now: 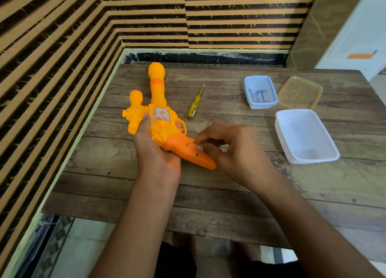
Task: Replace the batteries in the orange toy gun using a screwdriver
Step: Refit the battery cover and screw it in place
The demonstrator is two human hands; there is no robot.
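Two bare forearms come in from the bottom edge, both hands over the wooden table (117, 186). L hand (155, 152) grips the orange toy gun (159, 129) round its body: thumb up along the near side by the worn sticker, fingers wrapped underneath, one fingertip showing thru the trigger guard. R hand (231, 150) has fingers curled in, w/ thumb and fingertips touching the darker orange handle (186, 150) by its small holes. Can't tell if it's pinching anything small or just pressing on the plastic.

Gun sits left of table centre, handle end nearest the person and raised a bit off the wood in the L hand, barrel pointing away toward the back wall. A second, shorter knobbed part sticks out on its left side.

Yellow see-thru screwdriver (195, 103) lies flat on the table just right of the barrel, tip pointing away, no hand on it. Further right, approx in a cluster: a small blue tub (262, 106) w/ some small metallic bits inside (too blurry to name), an amber translucent tub (300, 92) just beside it, and a bigger white tub (286, 146) nearer the person. Striped tan-and-black wall (62, 48) runs round the left and back.
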